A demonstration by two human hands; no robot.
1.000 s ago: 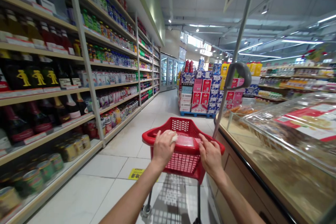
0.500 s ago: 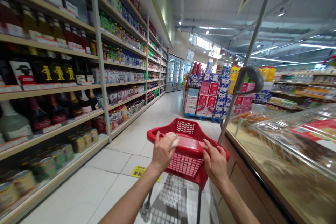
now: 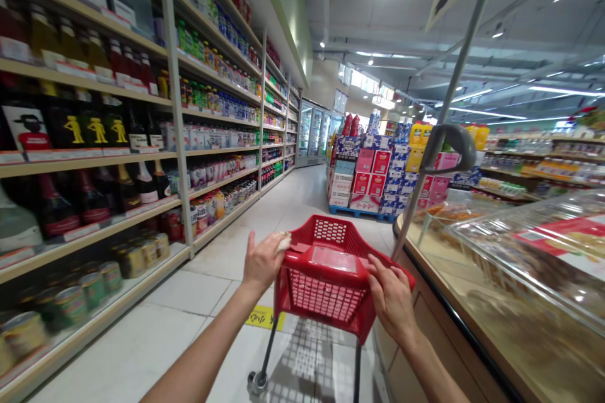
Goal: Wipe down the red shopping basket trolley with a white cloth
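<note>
A red plastic shopping cart (image 3: 324, 293) stands in front of me, its basket facing down the aisle. My left hand (image 3: 265, 258) is closed on a crumpled whitish cloth (image 3: 284, 242) and presses it to the left end of the cart's handle (image 3: 331, 261). At the handle's right end, my right hand (image 3: 390, 286) is closed around the bar, with the thumb toward the middle. A clear panel (image 3: 334, 258) is set in the centre of the handle between both hands.
On the left run shelves (image 3: 94, 151) of bottles and cans. A display counter (image 3: 472, 302) with clear covers stands close at the right, beside a grey pole (image 3: 454, 88). Stacked drink cartons (image 3: 371, 179) stand on a blue pallet ahead. A yellow floor sticker (image 3: 259, 316) lies under the cart.
My left hand has slid the cloth leftward along the handle, from near the clear panel to the left end. My right hand stays on the right end.
</note>
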